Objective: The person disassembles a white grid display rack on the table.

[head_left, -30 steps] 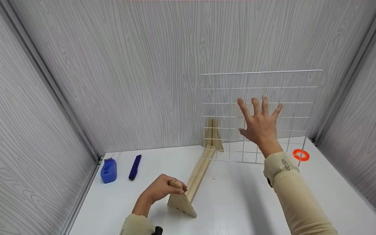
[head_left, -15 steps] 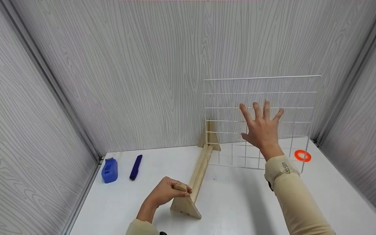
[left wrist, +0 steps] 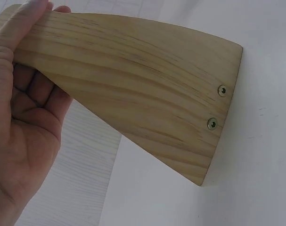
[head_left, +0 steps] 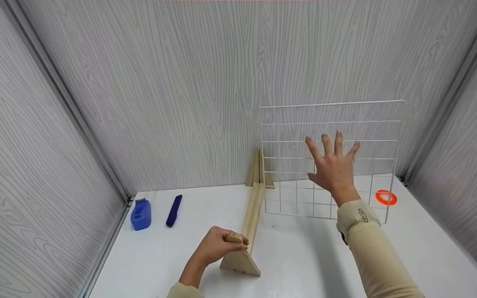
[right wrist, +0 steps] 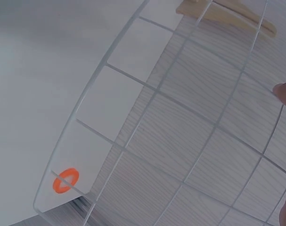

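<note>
My left hand grips the narrow top of the near end piece of a wooden stand, thumb on one side and fingers on the other. Up close in the left wrist view, that end piece is a tapered board with two screws near its wide bottom edge. A white wire grid panel stands upright at the right, its left edge beside the stand's far end piece. Against the grid, my right hand has its fingers spread and fairly straight. Only part of that hand shows in the right wrist view.
An orange ring lies at the back right, partly behind the wires. On the left are a blue plastic object and a slim dark-blue stick-like object. Wood-grain walls enclose the white table at the back and sides.
The wire grid and right hand have come down a little. The stand has turned: its near end moved right with the left hand, its far end left.
</note>
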### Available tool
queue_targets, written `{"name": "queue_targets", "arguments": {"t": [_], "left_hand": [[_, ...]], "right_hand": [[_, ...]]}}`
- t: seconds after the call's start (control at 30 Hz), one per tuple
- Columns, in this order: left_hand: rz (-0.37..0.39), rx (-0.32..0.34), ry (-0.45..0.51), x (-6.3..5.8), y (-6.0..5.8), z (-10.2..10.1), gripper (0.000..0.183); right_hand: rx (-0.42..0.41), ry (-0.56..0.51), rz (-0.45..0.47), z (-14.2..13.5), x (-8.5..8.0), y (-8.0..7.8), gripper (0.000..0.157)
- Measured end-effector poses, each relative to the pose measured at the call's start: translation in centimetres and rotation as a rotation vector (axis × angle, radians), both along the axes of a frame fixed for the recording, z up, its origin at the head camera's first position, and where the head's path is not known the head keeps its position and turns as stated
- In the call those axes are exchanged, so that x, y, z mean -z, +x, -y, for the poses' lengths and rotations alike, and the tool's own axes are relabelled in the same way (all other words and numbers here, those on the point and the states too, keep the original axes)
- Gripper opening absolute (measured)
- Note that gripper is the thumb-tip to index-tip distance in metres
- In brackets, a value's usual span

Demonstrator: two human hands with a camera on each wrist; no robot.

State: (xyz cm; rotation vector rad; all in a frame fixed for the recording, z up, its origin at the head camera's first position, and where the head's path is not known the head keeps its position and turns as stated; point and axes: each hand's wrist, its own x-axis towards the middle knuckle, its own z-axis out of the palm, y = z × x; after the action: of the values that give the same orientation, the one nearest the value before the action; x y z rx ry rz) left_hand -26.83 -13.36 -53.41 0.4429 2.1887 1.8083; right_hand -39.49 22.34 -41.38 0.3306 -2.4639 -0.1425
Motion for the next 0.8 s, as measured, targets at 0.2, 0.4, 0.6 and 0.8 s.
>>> {"name": "queue_targets", "arguments": {"t": [0.2,0.4,0.6,0.8], "left_hand": [[-0.031,-0.026,-0.001,0.2,0.2,-0.5,0.023],[-0.062,-0.062,0.007,0.1,0.7,-1.2,0.020],[-0.074,-0.084,-0.020,0.0,0.8,-2.0,0.020],[-0.076,-0.103,-0.015,0.4,0.7,-2.7,0.019]], "right_hand": [[0.000,0.000,0.016,0.0,0.6,0.0,0.116],[0.000,-0.002,0.044,-0.1,1.2,-0.1,0.116],[0.024,0.015,0.085,-0.3,1.6,-0.2,0.117],[0.022,0.024,0.095,-0.7,2.0,-0.3,0.115]]}}
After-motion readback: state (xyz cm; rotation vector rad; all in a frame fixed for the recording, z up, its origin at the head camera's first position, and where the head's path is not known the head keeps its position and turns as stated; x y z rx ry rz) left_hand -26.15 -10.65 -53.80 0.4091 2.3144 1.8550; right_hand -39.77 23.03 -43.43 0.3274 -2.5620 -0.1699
